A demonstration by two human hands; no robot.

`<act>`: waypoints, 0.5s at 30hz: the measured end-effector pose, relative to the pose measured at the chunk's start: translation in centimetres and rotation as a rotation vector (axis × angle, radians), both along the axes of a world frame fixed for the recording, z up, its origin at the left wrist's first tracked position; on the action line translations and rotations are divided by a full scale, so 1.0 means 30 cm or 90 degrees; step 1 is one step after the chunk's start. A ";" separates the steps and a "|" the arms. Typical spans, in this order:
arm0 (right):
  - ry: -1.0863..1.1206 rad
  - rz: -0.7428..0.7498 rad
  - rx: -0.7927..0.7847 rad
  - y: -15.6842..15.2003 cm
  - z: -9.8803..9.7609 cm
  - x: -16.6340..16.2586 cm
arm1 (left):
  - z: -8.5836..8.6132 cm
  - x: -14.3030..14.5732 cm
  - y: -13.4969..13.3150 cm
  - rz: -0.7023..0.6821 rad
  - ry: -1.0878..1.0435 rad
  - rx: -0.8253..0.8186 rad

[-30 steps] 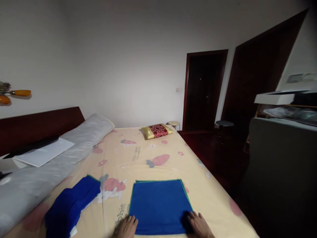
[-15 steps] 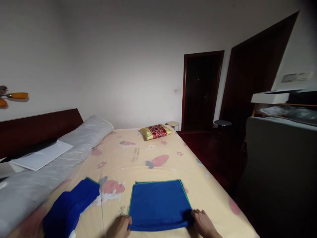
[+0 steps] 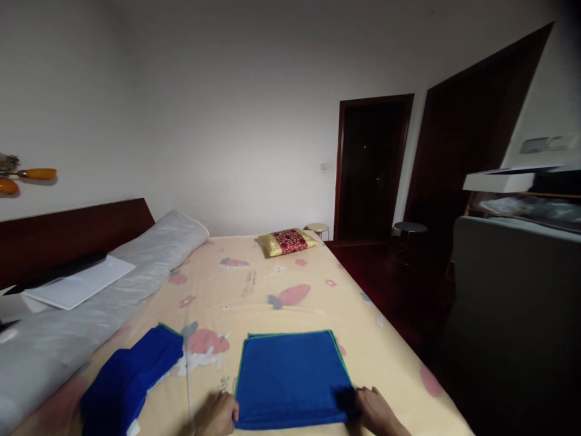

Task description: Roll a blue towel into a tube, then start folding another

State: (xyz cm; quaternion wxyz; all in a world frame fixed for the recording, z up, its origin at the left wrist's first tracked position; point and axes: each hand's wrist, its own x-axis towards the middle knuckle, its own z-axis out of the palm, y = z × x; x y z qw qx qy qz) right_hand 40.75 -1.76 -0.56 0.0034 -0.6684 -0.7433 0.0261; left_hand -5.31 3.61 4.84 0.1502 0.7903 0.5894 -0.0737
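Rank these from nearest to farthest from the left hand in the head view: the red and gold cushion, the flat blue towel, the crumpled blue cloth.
1. Flat blue towel: touching the left hand, just to its right.
2. Crumpled blue cloth: to its left on the bed.
3. Red and gold cushion: far end of the bed.

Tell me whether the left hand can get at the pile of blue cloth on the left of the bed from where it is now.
Probably yes. The left hand is at the flat blue towel's near left corner, and only bare bedsheet lies between it and the blue cloth pile.
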 end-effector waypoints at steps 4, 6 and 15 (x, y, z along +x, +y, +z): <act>0.014 -0.017 -0.024 -0.003 0.024 0.000 | 0.033 0.008 0.001 0.008 -0.013 -0.017; 0.026 -0.027 -0.040 0.000 0.033 0.001 | 0.044 0.015 0.003 0.009 -0.017 -0.040; 0.117 -0.065 -0.082 0.007 0.006 0.034 | 0.006 0.010 0.015 0.056 -0.009 -0.170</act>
